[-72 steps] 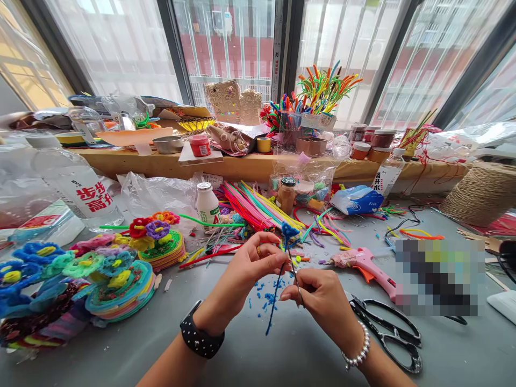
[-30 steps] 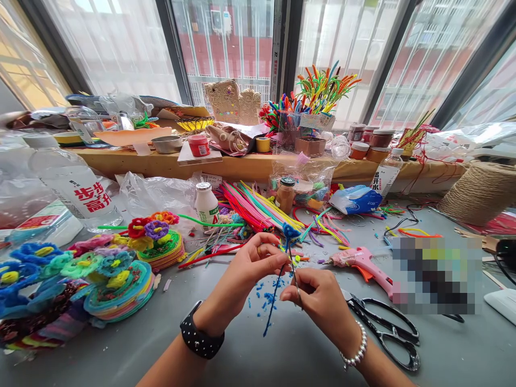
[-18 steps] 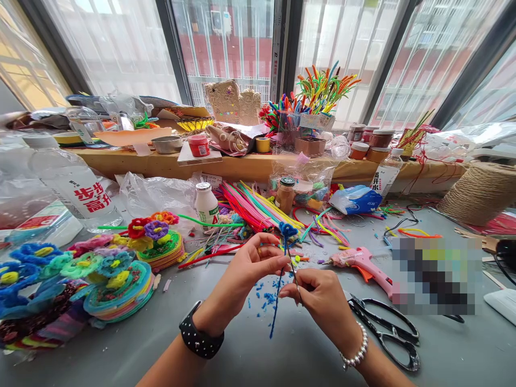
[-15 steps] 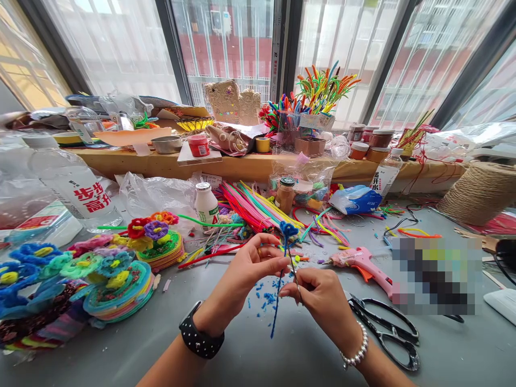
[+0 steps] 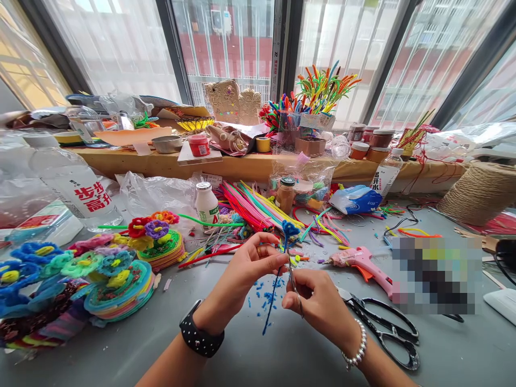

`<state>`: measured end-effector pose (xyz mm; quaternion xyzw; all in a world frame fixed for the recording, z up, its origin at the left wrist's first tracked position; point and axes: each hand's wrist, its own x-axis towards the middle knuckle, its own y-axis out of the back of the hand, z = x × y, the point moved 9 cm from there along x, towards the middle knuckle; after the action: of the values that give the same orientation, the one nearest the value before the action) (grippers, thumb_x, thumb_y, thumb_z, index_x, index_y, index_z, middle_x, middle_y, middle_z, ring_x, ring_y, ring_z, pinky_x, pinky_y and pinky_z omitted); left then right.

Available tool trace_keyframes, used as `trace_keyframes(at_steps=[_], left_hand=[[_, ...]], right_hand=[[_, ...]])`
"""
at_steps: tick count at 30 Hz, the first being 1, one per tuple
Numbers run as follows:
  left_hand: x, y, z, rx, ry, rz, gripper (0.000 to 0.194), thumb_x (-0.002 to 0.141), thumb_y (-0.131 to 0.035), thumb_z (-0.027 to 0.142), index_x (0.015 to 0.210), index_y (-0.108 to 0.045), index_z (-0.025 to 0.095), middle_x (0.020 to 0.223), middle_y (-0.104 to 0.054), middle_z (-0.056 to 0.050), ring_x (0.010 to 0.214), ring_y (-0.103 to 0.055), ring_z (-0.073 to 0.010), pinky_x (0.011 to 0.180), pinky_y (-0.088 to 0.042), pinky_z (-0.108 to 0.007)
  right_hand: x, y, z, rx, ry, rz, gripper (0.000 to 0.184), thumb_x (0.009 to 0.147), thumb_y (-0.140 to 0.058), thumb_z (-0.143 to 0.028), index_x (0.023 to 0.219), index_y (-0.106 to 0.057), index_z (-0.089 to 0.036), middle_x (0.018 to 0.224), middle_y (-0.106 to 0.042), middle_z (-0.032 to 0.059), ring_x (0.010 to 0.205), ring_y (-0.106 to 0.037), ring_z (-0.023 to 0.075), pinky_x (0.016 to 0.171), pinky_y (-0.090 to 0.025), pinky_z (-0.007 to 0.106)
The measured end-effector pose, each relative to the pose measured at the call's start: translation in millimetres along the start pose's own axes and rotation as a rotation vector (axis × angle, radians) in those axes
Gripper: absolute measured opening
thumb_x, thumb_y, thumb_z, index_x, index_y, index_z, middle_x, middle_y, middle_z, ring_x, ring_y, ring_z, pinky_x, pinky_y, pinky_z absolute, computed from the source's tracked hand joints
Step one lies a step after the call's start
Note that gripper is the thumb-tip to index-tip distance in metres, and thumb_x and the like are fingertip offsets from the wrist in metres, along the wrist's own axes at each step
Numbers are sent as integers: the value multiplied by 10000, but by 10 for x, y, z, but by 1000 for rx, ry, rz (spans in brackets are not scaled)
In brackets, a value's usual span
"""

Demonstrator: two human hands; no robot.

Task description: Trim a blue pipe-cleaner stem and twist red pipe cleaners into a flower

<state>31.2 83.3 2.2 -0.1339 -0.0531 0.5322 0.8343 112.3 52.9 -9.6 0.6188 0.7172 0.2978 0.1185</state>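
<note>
My left hand (image 5: 258,269), with a dotted black watch band at the wrist, pinches the stem of a blue pipe-cleaner flower (image 5: 289,230). The small flower head points up above the fingers, while the thin stem slants down below them. My right hand (image 5: 320,298) is closed around a small pair of scissors (image 5: 293,280). Their narrow blades point up beside the stem, close to my left fingertips; whether they touch it I cannot tell. Blue fuzz clippings (image 5: 266,295) lie scattered on the grey table beneath.
Large black-handled scissors (image 5: 389,325) and a pink glue gun (image 5: 363,263) lie to the right. Colourful pipe-cleaner flowers (image 5: 108,266) fill the left side. Loose pipe cleaners (image 5: 256,207), a white bottle (image 5: 207,207) and a brown jar (image 5: 285,194) stand or lie behind my hands.
The small scissors have turned more upright against the stem, and my right hand has shifted slightly right. The stem's lower end has swung a little left.
</note>
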Motion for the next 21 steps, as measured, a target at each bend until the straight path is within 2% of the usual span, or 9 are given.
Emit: trace_keyframes(at_steps=[13, 17, 21], left_hand=[[7, 20, 4, 14, 14, 1, 270, 630, -631, 219, 824, -447, 182, 543, -510, 59, 553, -508, -87, 565, -363, -221], [7, 19, 6, 2, 12, 2, 265, 643, -621, 216, 833, -440, 177, 557, -516, 53, 561, -507, -84, 565, -363, -217], [3, -3, 10, -10, 6, -15, 261, 651, -614, 217, 836, -437, 172, 573, -526, 44, 575, -513, -89, 576, -366, -222]], right_hand=[[16, 123, 22, -32, -14, 135, 512, 633, -530, -531, 381, -279, -163, 392, -248, -66, 411, -222, 60, 393, -192, 201], [18, 87, 48, -16, -35, 97, 528, 633, -481, -591, 382, -299, -163, 399, -266, -60, 415, -248, 63, 400, -204, 204], [18, 0, 11, 13, -5, -7, 586, 610, -329, -716, 439, -379, -158, 432, -315, -48, 436, -272, 73, 406, -208, 210]])
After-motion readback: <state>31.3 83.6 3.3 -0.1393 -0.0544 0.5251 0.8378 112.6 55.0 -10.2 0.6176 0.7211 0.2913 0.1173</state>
